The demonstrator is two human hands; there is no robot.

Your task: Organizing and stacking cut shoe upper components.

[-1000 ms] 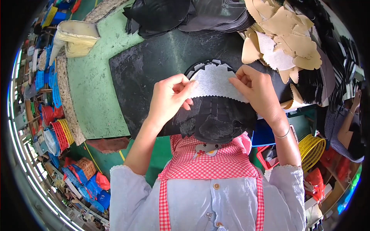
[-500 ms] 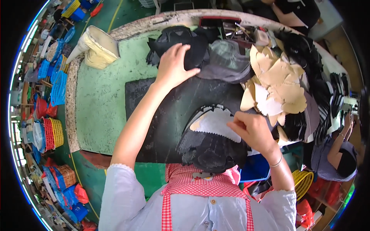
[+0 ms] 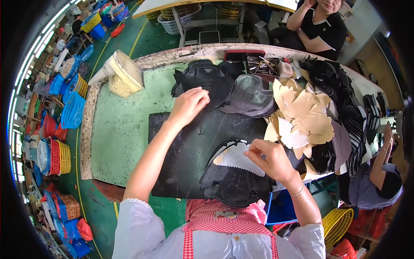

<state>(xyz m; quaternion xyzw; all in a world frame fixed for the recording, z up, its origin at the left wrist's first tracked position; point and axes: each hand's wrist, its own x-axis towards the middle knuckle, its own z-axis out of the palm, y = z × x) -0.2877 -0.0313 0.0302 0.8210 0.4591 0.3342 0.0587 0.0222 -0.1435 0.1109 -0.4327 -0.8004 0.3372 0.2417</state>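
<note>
My left hand [image 3: 189, 105] is closed, fingers bent together, at the near left edge of a pile of black cut pieces [image 3: 210, 82]. Whatever its fingertips may pinch is hidden. On the right, my right hand [image 3: 274, 160] makes a pinch beside a pale grey piece with a zigzag edge [image 3: 239, 160]; I cannot make out anything between its fingers. That pale piece lies on a stack of black cut pieces [image 3: 233, 185] at the near edge of a black mat [image 3: 185, 142]. Dark grey curved pieces [image 3: 252, 95] are stacked right of the black pile.
Beige zigzag-edged pieces [image 3: 308, 123] are heaped at the right, with more black pieces [image 3: 330, 77] behind. A cream container [image 3: 126, 80] stands at the table's far left corner. A tool tray [image 3: 261, 64] sits at the back. A person [image 3: 323, 28] sits across the table.
The view has tilted up, showing more beyond the table. My left hand has gone from spread fingers over the black pile to closed at its near edge. My right hand stays pinched by the pale piece.
</note>
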